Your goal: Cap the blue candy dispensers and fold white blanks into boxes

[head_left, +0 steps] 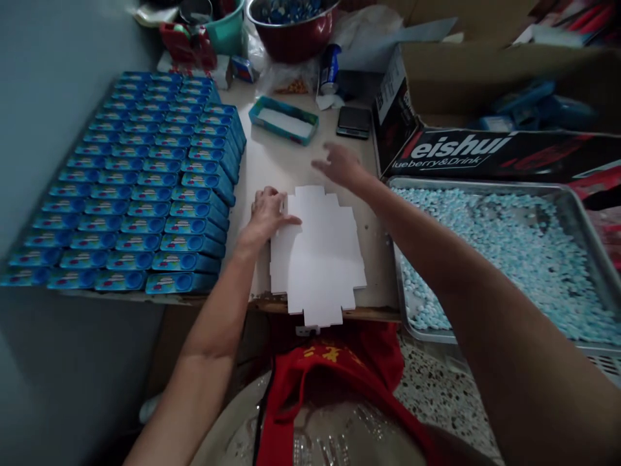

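A stack of flat white die-cut cardboard blanks [323, 252] lies in front of me, its near end reaching past the table edge. My left hand [272, 212] rests at the stack's upper left corner, thumb stretched over the top sheet and fingers spread and bent. Above the far right side of the stack hovers my right hand [341, 167], fingers apart and holding nothing. Beyond it sits a small open blue tray box [284, 121] with a white inside. Neat rows of blue printed boxes [140, 188] fill the table's left side.
On the right, a metal tray [485, 184] holds many pale blue pieces. Behind it stands a large black carton [451, 152] with blue items inside. A small scale [354, 122], a blue can [330, 68], a red bowl [294, 35] and a green basin [228, 31] are at the back.
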A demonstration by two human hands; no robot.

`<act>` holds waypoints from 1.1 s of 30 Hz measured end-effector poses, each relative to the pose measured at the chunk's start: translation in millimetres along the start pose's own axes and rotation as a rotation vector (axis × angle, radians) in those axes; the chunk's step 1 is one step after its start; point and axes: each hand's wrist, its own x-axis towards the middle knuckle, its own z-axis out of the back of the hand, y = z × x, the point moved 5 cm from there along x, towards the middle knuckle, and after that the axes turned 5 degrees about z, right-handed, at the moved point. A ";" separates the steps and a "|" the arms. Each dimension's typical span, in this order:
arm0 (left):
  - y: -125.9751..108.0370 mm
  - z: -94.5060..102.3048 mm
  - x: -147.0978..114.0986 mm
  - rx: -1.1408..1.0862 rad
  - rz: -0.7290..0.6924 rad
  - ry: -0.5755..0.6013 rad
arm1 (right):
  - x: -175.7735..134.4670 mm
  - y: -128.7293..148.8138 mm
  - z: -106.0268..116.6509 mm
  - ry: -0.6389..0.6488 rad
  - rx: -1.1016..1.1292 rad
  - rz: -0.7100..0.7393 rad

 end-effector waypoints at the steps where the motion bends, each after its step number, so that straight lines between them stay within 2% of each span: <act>1: 1.3 -3.0 8.6 0.020 -0.017 0.047 | -14.3 3.2 -6.3 0.104 -0.120 0.031; 3: 3.9 -3.1 13.3 0.023 -0.040 0.045 | -49.0 2.0 -11.4 0.285 -0.269 -0.009; 6: 1.3 6.0 1.2 -0.054 -0.075 -0.095 | -89.2 -2.4 -5.6 0.382 -0.305 -0.017; 9: -6.8 22.3 -10.1 -0.214 -0.077 -0.203 | -104.6 -9.0 7.7 0.293 -0.165 -0.012; 12: -14.9 50.2 -12.5 -0.443 -0.064 -0.240 | -116.4 -18.2 28.0 0.119 0.216 -0.162; 14: -23.2 68.7 -17.1 -0.598 -0.112 -0.185 | -133.2 -19.6 36.7 0.087 0.564 -0.317; 16: -33.6 77.2 -31.4 -0.774 -0.153 -0.056 | -155.1 -13.4 40.2 0.086 0.873 -0.441; 18: -41.3 72.3 -55.9 -0.916 -0.092 0.042 | -177.1 -6.5 40.7 0.018 1.055 -0.538; 20: -45.1 55.8 -84.0 -0.986 0.052 0.075 | -195.9 -2.9 37.4 -0.082 1.098 -0.613; 23: -49.4 23.4 -112.4 -1.155 0.218 0.160 | -212.7 0.4 30.1 -0.143 0.955 -0.582; 25: -45.2 8.1 -116.1 -1.244 0.364 0.170 | -216.6 2.5 29.5 -0.174 0.769 -0.480; 27: -38.3 0.2 -112.5 -1.226 0.499 0.169 | -215.2 6.6 30.4 -0.171 0.530 -0.359; 29: -37.8 -2.7 -106.3 -1.153 0.511 0.242 | -208.7 13.8 26.5 -0.041 0.264 -0.239; 31: -44.0 -3.4 -101.3 -1.106 0.425 0.334 | -200.0 20.6 19.0 0.147 0.032 -0.152; 33: -50.0 -2.5 -98.3 -1.107 0.358 0.356 | -191.3 26.4 14.2 0.280 -0.127 -0.095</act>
